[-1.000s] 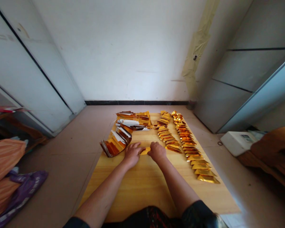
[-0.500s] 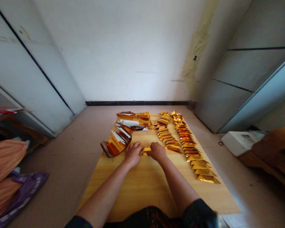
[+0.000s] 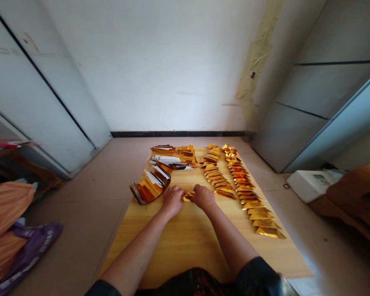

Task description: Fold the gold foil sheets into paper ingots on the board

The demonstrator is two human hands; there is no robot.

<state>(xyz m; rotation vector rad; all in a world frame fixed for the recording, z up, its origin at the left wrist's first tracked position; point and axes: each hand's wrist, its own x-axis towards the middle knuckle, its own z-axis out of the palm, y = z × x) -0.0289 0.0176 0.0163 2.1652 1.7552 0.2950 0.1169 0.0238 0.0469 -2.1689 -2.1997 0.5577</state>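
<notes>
A small piece of gold foil paper [image 3: 188, 196], partly folded, lies between my two hands over the wooden table [image 3: 185, 238]. My left hand [image 3: 173, 201] grips its left end, fingers curled. Its right end is pinched in my right hand [image 3: 204, 197]; fingertips of both hands are partly hidden. Left of my left hand sits a curved stack of gold foil sheets [image 3: 151, 187] with white backs. Two rows of folded gold pieces stand to the right: a nearer row [image 3: 217, 176] beside my right hand and a longer outer row [image 3: 246, 193].
More gold and white sheets [image 3: 174, 158] lie at the table's far left. A white wall [image 3: 172, 82] rises beyond the floor. Orange and purple bags [image 3: 27, 246] rest at left. A white box [image 3: 310, 185] and wooden furniture stand at right, below a grey cabinet [image 3: 311, 98].
The gold foil paper between my hands has changed shape slightly, its flat top edge now looking bent. Both hands stay in nearly the same place, still gripping it.
</notes>
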